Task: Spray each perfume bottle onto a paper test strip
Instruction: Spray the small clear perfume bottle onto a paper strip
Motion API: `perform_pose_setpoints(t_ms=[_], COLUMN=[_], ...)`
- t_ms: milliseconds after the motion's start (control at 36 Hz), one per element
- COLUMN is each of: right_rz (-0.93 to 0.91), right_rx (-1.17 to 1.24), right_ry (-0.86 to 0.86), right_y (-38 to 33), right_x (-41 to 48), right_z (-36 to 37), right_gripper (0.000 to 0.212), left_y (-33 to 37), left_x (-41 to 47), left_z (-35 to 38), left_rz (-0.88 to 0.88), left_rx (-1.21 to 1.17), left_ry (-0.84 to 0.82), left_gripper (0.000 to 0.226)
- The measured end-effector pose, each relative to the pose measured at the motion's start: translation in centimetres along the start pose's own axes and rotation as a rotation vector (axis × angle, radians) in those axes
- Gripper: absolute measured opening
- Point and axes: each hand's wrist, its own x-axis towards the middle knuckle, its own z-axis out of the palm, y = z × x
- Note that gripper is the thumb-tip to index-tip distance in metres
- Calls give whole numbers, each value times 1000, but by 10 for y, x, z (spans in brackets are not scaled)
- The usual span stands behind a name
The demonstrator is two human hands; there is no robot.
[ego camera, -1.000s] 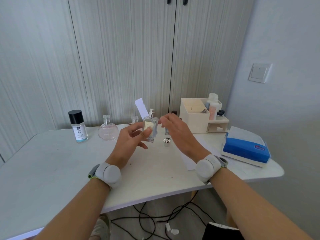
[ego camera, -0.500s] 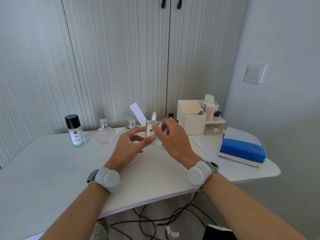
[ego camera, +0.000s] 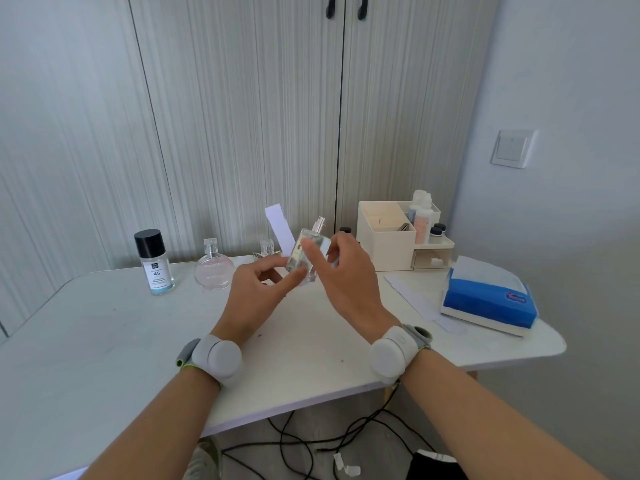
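Note:
A clear rectangular perfume bottle (ego camera: 300, 259) with a bare silver sprayer is held above the white table (ego camera: 104, 334), tilted a little to the right. My right hand (ego camera: 346, 275) is closed on its right side and front. My left hand (ego camera: 254, 289) is just left of it, thumb touching the bottle's lower corner. A white paper test strip (ego camera: 278, 228) sticks up behind the bottle from my left fingers; its lower end is hidden. Along the back stand a black-capped bottle (ego camera: 154, 263), a round pink bottle (ego camera: 212, 274) and a small clear bottle (ego camera: 267, 247).
A cream organiser (ego camera: 386, 237) with small bottles stands at the back right. A blue tissue box (ego camera: 488, 303) lies near the right edge, with white paper sheets (ego camera: 412, 296) beside it. A dark-capped vial (ego camera: 345, 230) peeks out behind my right hand. Black cables (ego camera: 311, 445) run under the table.
My right hand has come in from the right and closed on the bottle. The bottle has risen a little and tipped to the right. My left hand has shifted down to its lower corner.

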Motion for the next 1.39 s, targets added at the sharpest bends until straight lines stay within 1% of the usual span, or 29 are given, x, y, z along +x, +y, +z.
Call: perform_pose_setpoints(t_ms=[83, 167, 306, 389, 500, 583, 639, 694, 750, 861, 917, 1000, 1056, 1083, 1139, 1194, 1222, 1306, 1389], right_rz=[-33, -11, 70, 88, 85, 103, 151, 215, 246, 227, 211, 227, 264, 284, 326, 357, 383, 432, 473], right_rx=[29, 64, 205, 310, 398, 431, 484, 576, 640, 581, 590, 675, 747, 789, 921, 1056, 1090, 1113, 1115], right_ry=[-36, -71, -126, -98, -33, -20, -67, -134, -158, -106, -93, -112, -122, -117, -109, -125, -138, -181, -205], right_y=[2, 2, -4, -10, -17, -20, -23, -25, -29, -31, -31, -35, -37, -38, -40, -41, -42, -39, -36], right_x=[0, 0, -1, -3, -5, -4, -3, -3, -5, -9, -9, -7, -4, -1, 2, 4, 5, 5, 4], right_z=[-2, 2, 7, 8, 8, 6, 4, 2, 0, 5, 5, -5, -11, -14, -19, -24, -28, -33, -34], right_gripper=[45, 43, 49, 52, 43, 38, 36, 38, 40, 44, 42, 33, 35, 39, 43, 37, 34, 23, 15], left_y=[1, 3, 6, 8, 11, 16, 18, 19, 18, 16, 14, 10, 9, 9, 5, 2, 1, -2, -8], left_x=[1, 2, 1, 0, -3, -5, -6, -7, -7, -7, -5, -3, -2, -1, 1, 1, 1, 2, 4], left_z=[-1, -2, -1, 0, 1, 0, 0, 0, 0, 1, 1, 1, 0, 0, 0, 2, 2, 4, 3], left_rz=[-60, -94, -141, -142, -125, -124, -134, -143, -144, -132, -134, -129, -135, -144, -146, -121, -107, -88, -75], left_rx=[-70, -126, -187, -184, -204, -226, -260, -269, -268, -288, -253, -207, -224, -221, -161, -118, -102, -48, -62], left_ry=[19, 0, -28, -53, -100, -159, -213, -256, -273, -249, -209, -156, -97, -63, -19, -24, -27, -35, -33], left_gripper=[15, 16, 28, 31, 28, 33, 39, 45, 47, 39, 38, 50, 54, 51, 37, 18, 11, 8, 3])
